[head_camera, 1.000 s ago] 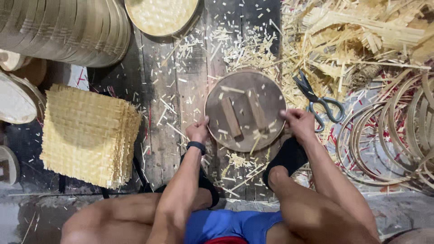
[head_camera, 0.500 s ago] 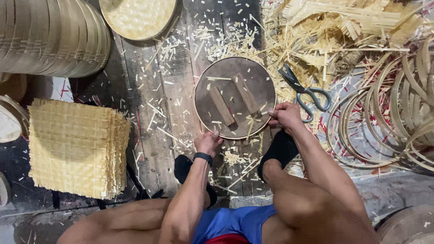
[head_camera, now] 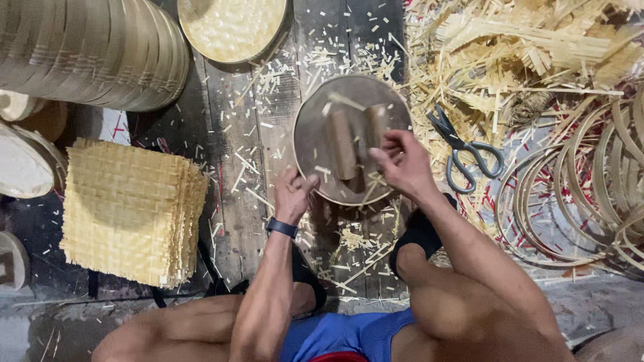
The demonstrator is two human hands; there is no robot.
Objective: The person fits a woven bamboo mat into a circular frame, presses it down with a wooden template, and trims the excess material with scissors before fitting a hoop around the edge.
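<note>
Gripping round disc point(head_camera: 335, 134) rim, hands point(head_camera: 295, 194) point(head_camera: 402, 164), scissors point(head_camera: 463, 151) beside

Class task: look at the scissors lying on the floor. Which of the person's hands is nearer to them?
The right hand, over the round board, is just left of the scissors. The left hand grips the board's far edge.

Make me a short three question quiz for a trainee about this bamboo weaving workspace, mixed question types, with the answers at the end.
1. True or false: the left hand grips the near rim of the round dark wooden disc with two wooden bars.
2. What lies just right of the disc? A) grey-handled scissors B) a hammer C) a knife
3. Fill in: the stack of square woven bamboo mats lies on the person's ____ side.

Key: 1 true; 2 A; 3 left.
</note>
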